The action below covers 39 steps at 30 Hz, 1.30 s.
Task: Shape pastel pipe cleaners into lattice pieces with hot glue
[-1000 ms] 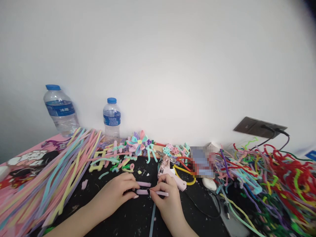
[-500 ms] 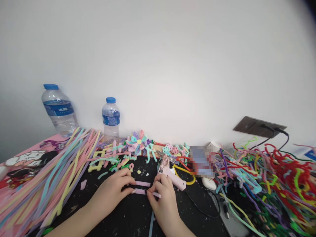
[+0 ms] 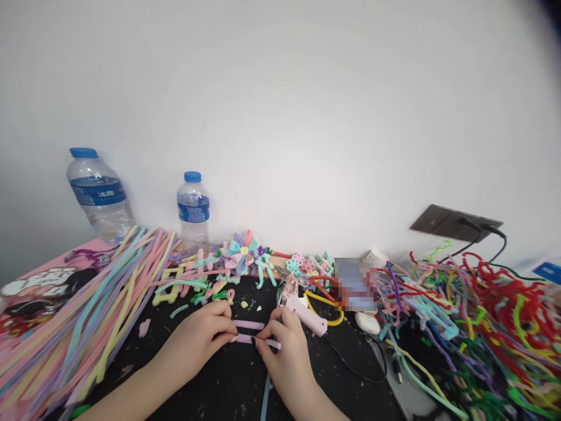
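My left hand (image 3: 199,339) rests on the black mat (image 3: 228,386), its fingers pinched on the left end of a short folded pink pipe cleaner piece (image 3: 248,331). My right hand (image 3: 284,351) meets it from the right, fingers curled and pinching the right end of the same pink piece. A pale blue pipe cleaner (image 3: 264,403) runs from under my right hand toward the near edge. Just behind my right hand lies a pink hot glue gun (image 3: 302,307).
Long pastel pipe cleaners (image 3: 100,304) fan across the left. A tangled heap of bright pipe cleaners (image 3: 473,316) fills the right. Two water bottles (image 3: 99,196) (image 3: 193,207) stand by the wall. A pipe-cleaner flower (image 3: 239,251), a white mouse (image 3: 367,323) and a wall socket (image 3: 453,222) are behind.
Both hands stay pinched on the pink piece; my right fingers have crept slightly left along it. The camera has shifted a little, moving the scene leftward.
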Each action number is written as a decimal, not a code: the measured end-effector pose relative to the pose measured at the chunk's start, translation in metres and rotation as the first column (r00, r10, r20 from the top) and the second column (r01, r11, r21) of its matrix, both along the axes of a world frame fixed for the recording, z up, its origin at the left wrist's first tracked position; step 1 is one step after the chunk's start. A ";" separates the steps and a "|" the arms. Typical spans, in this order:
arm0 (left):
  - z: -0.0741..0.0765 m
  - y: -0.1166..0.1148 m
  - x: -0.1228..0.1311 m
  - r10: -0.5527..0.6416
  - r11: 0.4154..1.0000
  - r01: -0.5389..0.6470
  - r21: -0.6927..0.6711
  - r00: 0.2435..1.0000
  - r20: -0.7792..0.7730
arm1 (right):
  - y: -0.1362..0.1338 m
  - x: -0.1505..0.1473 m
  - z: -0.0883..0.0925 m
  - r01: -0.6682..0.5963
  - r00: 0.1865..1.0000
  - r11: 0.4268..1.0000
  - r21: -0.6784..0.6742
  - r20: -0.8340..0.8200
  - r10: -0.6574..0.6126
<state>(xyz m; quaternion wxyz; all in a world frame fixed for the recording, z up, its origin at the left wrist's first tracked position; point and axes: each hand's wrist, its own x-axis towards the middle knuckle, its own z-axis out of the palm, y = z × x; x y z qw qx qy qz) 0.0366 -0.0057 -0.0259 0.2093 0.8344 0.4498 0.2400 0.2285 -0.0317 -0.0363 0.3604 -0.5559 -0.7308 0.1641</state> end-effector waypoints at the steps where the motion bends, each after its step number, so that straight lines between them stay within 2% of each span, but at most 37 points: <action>1: 0.000 0.000 0.000 -0.005 1.000 0.005 0.007 1.000 0.005 | 0.000 0.001 0.001 -0.007 1.000 1.000 -0.012 -0.019 0.007; 5: 0.000 0.001 -0.001 0.001 1.000 -0.001 0.014 1.000 -0.005 | -0.001 0.007 0.004 -0.045 0.996 0.998 -0.047 -0.075 0.041; 10: 0.002 0.002 -0.003 0.013 1.000 -0.013 0.002 1.000 -0.015 | -0.001 0.009 0.001 -0.060 0.997 0.997 -0.044 -0.054 0.057; 15: 0.006 0.002 -0.006 0.144 0.988 -0.150 0.032 0.979 0.146 | 0.001 0.007 -0.002 -0.066 0.998 0.997 -0.026 -0.024 0.065; 18: 0.006 0.001 -0.006 0.188 0.981 -0.194 0.022 0.969 0.159 | 0.001 0.005 -0.001 -0.064 0.998 0.997 -0.034 -0.012 0.064; 24: 0.006 0.002 -0.005 0.001 0.999 -0.003 0.035 0.998 0.069 | 0.001 0.005 0.000 -0.064 0.998 0.997 -0.042 0.004 0.064; 28: 0.002 0.003 -0.005 -0.073 0.997 0.073 0.010 0.997 0.015 | 0.001 0.005 0.000 -0.061 0.998 0.997 -0.037 0.008 0.061; 34: -0.003 0.003 -0.003 -0.083 0.996 0.083 0.009 0.996 -0.031 | 0.001 0.005 0.000 -0.015 1.000 0.999 -0.034 0.001 0.015; 39: -0.002 0.001 -0.002 -0.077 0.997 0.078 0.027 0.995 -0.062 | 0.000 0.006 -0.001 -0.041 0.999 0.998 -0.040 -0.015 0.040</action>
